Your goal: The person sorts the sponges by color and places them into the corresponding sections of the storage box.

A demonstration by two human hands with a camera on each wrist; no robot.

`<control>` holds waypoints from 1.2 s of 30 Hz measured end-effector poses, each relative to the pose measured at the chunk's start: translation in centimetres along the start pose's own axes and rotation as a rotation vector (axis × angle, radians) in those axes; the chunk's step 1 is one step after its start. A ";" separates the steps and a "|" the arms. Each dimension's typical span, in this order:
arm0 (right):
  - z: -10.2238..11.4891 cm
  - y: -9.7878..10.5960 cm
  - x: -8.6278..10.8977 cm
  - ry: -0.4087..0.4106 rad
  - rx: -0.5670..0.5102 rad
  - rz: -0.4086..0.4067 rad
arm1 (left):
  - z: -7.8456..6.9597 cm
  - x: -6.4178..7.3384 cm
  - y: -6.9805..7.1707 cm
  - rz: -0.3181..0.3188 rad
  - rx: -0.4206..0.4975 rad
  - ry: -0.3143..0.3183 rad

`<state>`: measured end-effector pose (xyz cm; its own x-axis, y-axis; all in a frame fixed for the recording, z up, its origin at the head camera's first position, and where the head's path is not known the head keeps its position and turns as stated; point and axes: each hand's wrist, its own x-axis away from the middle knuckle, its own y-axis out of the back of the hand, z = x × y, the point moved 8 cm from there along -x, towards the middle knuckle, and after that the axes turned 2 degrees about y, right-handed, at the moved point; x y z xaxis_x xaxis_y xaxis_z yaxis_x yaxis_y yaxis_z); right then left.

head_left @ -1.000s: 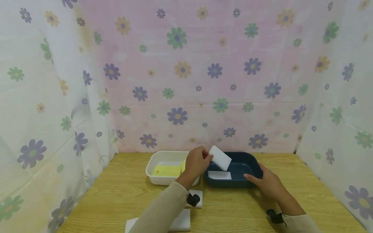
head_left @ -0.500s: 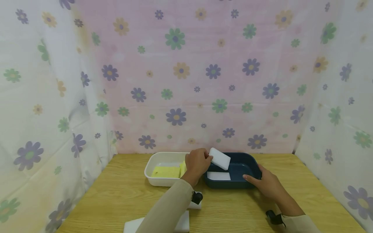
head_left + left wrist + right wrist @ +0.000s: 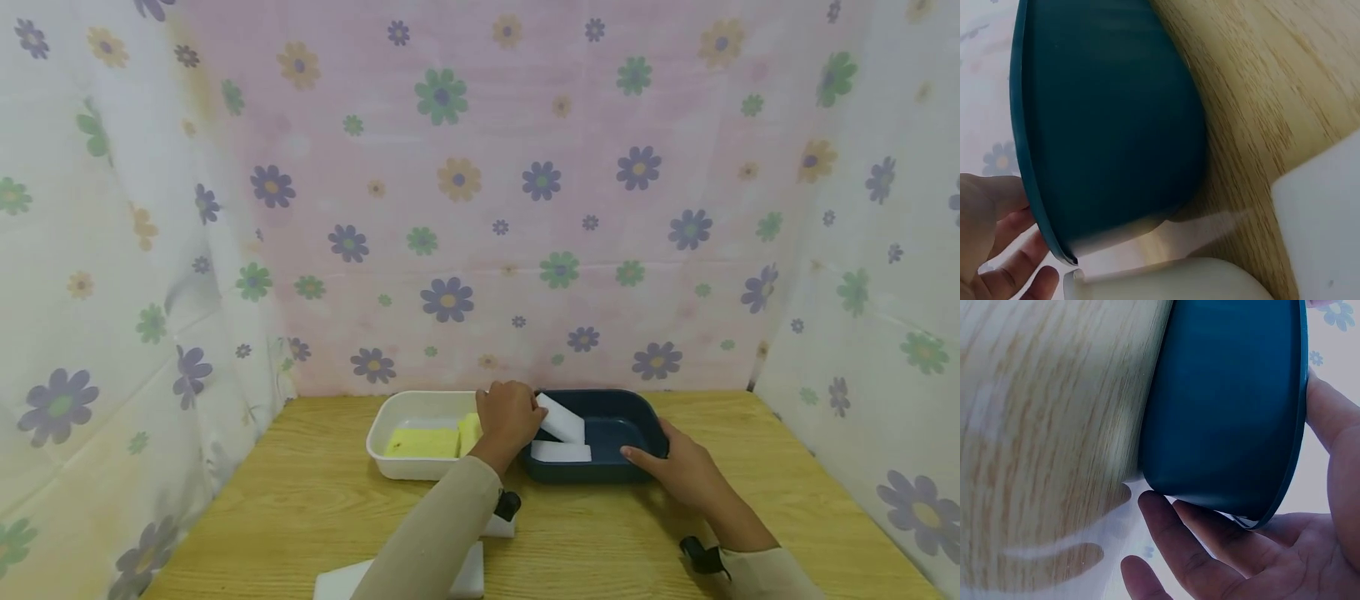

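My left hand pinches a white sponge by its left end, tilted inside the dark blue tray. Another white sponge lies along that tray's near wall. At the tray's right end my right hand grips the rim, thumb over the inside and fingers outside. In the right wrist view, the fingers of that hand curve about the tray's end wall. From the left wrist view the held sponge is hidden behind the tray wall.
Left of the blue tray stands a white tray with yellow sponges, partly hidden by my left hand. On the table's near side lie white sponges, half covered by my left sleeve. A flowered cloth rises behind the table.
The held white sponge has gone lower into the blue tray, and my left hand has come down slightly with it. My right hand keeps its grip on the rim.
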<state>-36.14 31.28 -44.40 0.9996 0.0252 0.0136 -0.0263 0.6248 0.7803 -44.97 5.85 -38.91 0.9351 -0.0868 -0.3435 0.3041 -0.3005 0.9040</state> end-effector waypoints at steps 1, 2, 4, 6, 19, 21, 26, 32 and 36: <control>0.0 0.0 0.0 0.000 -0.003 -0.002 | 0.0 0.0 0.0 0.011 -0.013 0.003; 0.0 0.0 -0.1 0.002 -0.001 -0.004 | 0.0 0.0 -0.1 0.022 -0.026 0.008; 0.0 -0.1 -0.2 0.003 0.000 -0.006 | 0.1 0.0 -0.2 0.045 -0.058 0.020; 0.0 -0.1 -0.2 0.003 0.002 -0.008 | 0.2 0.0 -0.3 0.068 -0.094 0.034; -0.1 -0.4 -0.2 -0.005 0.009 -0.007 | 0.9 -0.2 -0.7 0.136 -0.179 0.037; -0.2 -0.5 -0.2 -0.009 0.010 -0.004 | 1.0 -0.1 -0.6 0.133 -0.178 0.027; -0.1 -0.5 -0.1 -0.011 0.009 -0.002 | 1.1 0.1 0.0 0.115 -0.170 0.004; 0.0 -0.3 0.0 -0.012 0.002 0.005 | 1.4 -0.3 0.8 0.115 -0.132 -0.023; 0.0 -0.1 0.0 -0.020 0.000 0.007 | 1.7 -0.3 1.5 0.131 -0.103 -0.044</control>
<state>-36.11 31.20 -44.48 0.9994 0.0144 0.0316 -0.0337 0.6247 0.7801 -45.10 3.84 -37.86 0.9599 -0.1606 -0.2300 0.1996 -0.1851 0.9622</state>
